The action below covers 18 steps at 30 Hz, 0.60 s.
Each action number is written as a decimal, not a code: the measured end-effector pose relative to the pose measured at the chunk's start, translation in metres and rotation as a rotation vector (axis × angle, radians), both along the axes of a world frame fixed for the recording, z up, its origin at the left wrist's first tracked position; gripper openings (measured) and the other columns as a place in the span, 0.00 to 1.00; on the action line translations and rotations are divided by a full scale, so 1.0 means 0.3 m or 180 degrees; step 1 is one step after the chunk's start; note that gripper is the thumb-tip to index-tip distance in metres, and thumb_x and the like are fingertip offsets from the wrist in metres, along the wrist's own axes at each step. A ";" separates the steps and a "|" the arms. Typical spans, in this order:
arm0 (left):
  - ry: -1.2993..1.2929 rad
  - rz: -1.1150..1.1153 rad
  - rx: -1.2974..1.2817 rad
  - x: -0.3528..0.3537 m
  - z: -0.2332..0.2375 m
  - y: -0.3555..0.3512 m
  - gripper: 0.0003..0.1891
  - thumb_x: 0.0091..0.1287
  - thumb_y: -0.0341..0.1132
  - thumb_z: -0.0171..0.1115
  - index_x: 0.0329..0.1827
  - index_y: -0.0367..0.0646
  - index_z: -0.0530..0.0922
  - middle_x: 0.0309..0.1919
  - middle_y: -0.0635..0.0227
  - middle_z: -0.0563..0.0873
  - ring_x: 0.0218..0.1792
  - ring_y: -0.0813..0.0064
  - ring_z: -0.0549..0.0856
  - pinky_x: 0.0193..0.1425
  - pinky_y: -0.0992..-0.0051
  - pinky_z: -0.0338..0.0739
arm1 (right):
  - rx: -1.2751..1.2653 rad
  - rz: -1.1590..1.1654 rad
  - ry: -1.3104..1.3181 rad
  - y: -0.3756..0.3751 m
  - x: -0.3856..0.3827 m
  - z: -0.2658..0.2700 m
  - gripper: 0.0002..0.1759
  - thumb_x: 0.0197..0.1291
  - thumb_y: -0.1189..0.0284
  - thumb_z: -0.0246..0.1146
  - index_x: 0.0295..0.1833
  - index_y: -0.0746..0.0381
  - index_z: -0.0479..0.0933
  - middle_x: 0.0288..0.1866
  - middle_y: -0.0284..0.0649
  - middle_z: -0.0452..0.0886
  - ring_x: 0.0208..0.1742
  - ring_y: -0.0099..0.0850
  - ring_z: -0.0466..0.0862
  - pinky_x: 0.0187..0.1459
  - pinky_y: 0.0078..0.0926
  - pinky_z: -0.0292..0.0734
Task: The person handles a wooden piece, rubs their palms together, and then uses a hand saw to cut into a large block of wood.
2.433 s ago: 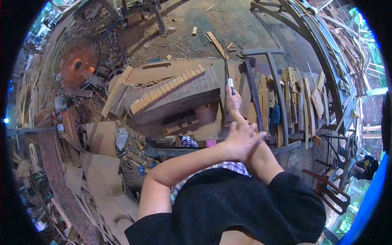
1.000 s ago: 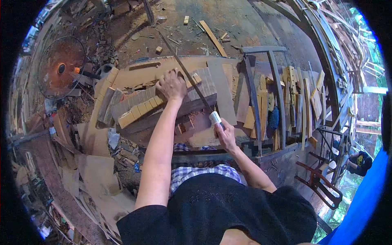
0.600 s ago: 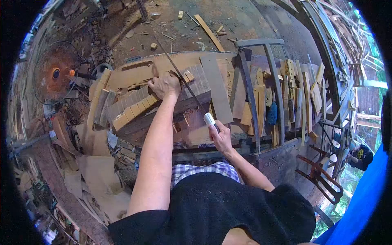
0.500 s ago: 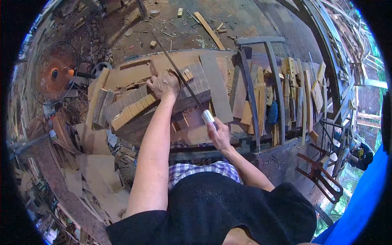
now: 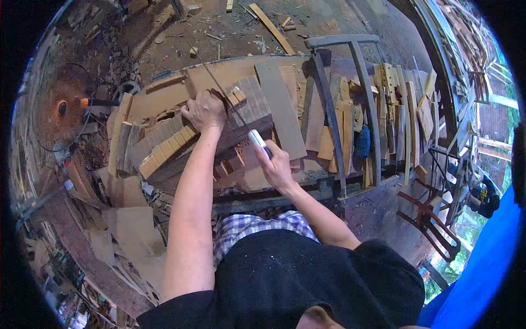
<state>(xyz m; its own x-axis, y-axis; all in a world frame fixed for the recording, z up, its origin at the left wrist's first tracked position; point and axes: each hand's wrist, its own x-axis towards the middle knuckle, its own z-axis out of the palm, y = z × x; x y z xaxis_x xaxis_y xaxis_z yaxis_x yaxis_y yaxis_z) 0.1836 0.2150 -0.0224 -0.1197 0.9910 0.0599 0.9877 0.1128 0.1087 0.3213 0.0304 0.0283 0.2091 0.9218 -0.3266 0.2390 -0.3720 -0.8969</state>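
My left hand [image 5: 207, 113] is bent over a dark wood beam [image 5: 249, 98], its fingers curled on something I cannot make out. In my right hand [image 5: 275, 164] is the pale handle [image 5: 257, 138] of a long thin tool, whose narrow dark blade [image 5: 223, 91] slants up and left, passing just right of my left hand. A row of light wood blocks [image 5: 167, 149] lies along the beam's lower left, and small light blocks [image 5: 236, 96] sit on top, right of the blade. Reddish pieces [image 5: 227, 166] lie below the beam.
A wide flat board [image 5: 280, 109] lies right of the beam. Further right are a wooden frame saw [image 5: 359, 63], many wood strips [image 5: 410, 126] and a blue bundle [image 5: 362, 143]. An orange fan [image 5: 63, 108] stands at left. Wood scraps lie on the ground beyond the bench.
The right hand has moved up and left with the tool, its handle now nearer the beam. The left hand stays at the same place on the beam. The whole view has shifted slightly.
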 end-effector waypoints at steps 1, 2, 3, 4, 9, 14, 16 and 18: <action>-0.0009 -0.0030 0.0041 -0.004 -0.005 -0.001 0.14 0.64 0.40 0.51 0.30 0.48 0.86 0.35 0.62 0.87 0.42 0.58 0.82 0.55 0.59 0.63 | 0.0184 0.0043 -0.0096 0.009 -0.007 0.001 0.17 0.67 0.59 0.59 0.41 0.64 0.76 0.24 0.47 0.76 0.25 0.35 0.79 0.29 0.34 0.72; -0.0014 -0.0086 0.0111 -0.006 -0.010 -0.006 0.14 0.64 0.41 0.51 0.31 0.47 0.86 0.35 0.62 0.87 0.42 0.59 0.82 0.55 0.58 0.63 | 0.0367 0.0078 -0.0200 0.019 -0.012 0.002 0.16 0.67 0.59 0.59 0.41 0.64 0.75 0.25 0.48 0.76 0.25 0.37 0.79 0.30 0.35 0.72; -0.0017 -0.0108 0.0122 -0.006 -0.008 0.003 0.14 0.64 0.41 0.51 0.31 0.47 0.86 0.35 0.62 0.87 0.42 0.59 0.82 0.55 0.58 0.63 | 0.0162 0.0098 -0.0179 -0.016 0.004 0.014 0.16 0.66 0.60 0.59 0.43 0.64 0.75 0.27 0.48 0.77 0.26 0.38 0.80 0.31 0.35 0.73; 0.0024 -0.0048 0.0049 -0.007 -0.012 0.006 0.14 0.64 0.41 0.51 0.31 0.47 0.85 0.35 0.62 0.87 0.43 0.59 0.82 0.56 0.58 0.63 | -0.0057 0.0122 -0.0158 -0.091 0.029 0.034 0.16 0.66 0.60 0.60 0.45 0.64 0.75 0.28 0.48 0.77 0.28 0.39 0.81 0.32 0.35 0.73; -0.0029 0.0049 -0.0071 -0.004 -0.017 0.003 0.17 0.66 0.42 0.49 0.32 0.47 0.85 0.36 0.61 0.87 0.44 0.59 0.82 0.58 0.58 0.63 | -0.0297 0.0256 0.0119 -0.440 0.194 0.053 0.20 0.61 0.61 0.62 0.50 0.66 0.77 0.34 0.46 0.81 0.34 0.34 0.84 0.39 0.30 0.76; -0.0002 -0.0111 0.0006 0.006 0.029 -0.003 0.21 0.70 0.48 0.46 0.32 0.49 0.86 0.36 0.61 0.88 0.41 0.58 0.84 0.52 0.56 0.67 | 0.0164 0.0164 0.0284 -0.406 0.201 0.060 0.20 0.63 0.60 0.61 0.48 0.67 0.76 0.31 0.44 0.79 0.32 0.32 0.81 0.36 0.28 0.75; 0.0063 -0.0083 -0.0030 0.003 0.023 0.000 0.22 0.70 0.48 0.45 0.33 0.48 0.86 0.35 0.62 0.88 0.42 0.58 0.84 0.55 0.56 0.65 | 0.0062 0.0136 0.0307 -0.357 0.175 0.051 0.20 0.63 0.60 0.60 0.47 0.67 0.76 0.30 0.44 0.78 0.31 0.31 0.80 0.35 0.28 0.74; 0.0108 -0.0083 -0.0064 0.010 0.025 0.001 0.23 0.70 0.49 0.44 0.34 0.48 0.87 0.33 0.62 0.88 0.43 0.59 0.83 0.58 0.56 0.63 | -0.0176 0.0093 0.0339 -0.320 0.152 0.034 0.19 0.65 0.59 0.59 0.46 0.67 0.76 0.28 0.43 0.76 0.29 0.30 0.78 0.33 0.28 0.73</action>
